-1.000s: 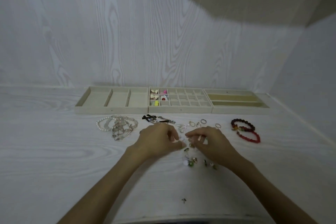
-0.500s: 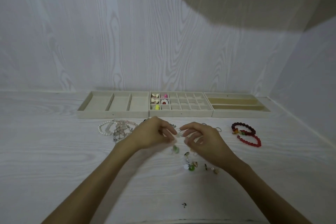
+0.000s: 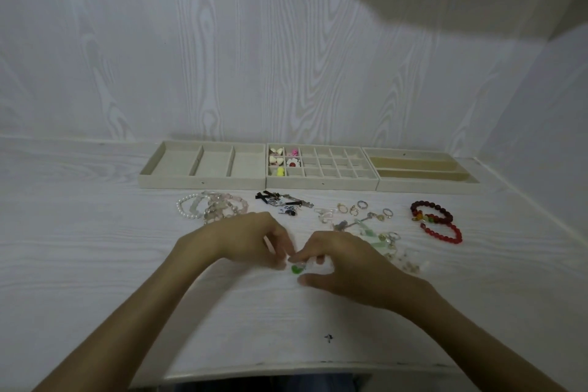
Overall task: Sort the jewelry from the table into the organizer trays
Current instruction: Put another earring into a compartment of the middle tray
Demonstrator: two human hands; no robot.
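Three trays stand in a row at the far side of the table (image 3: 95, 264): left tray (image 3: 203, 183), middle tray (image 3: 321, 184), right tray (image 3: 426, 187). Bracelets (image 3: 210, 208) lie near the left tray, rings (image 3: 362, 210) near the middle, beads (image 3: 436, 223) at right.

White wood-grain table (image 3: 95, 264) across the lower frame and the same pale grain on the wall (image 3: 222, 57) above. Cream organizer trays (image 3: 203, 183) across the middle, the centre grid tray (image 3: 321, 183) dotted at its left with cream hearts (image 3: 275, 160), pink bits (image 3: 295, 151), a white-and-red flower (image 3: 293, 163) and a yellow piece (image 3: 280, 171). White pearl and pale pink bracelets (image 3: 210, 208) left of centre, black bows (image 3: 267, 196) mid-frame, dark red and bright red bead bracelets (image 3: 436, 223) at right, a green bead (image 3: 296, 269) at centre.
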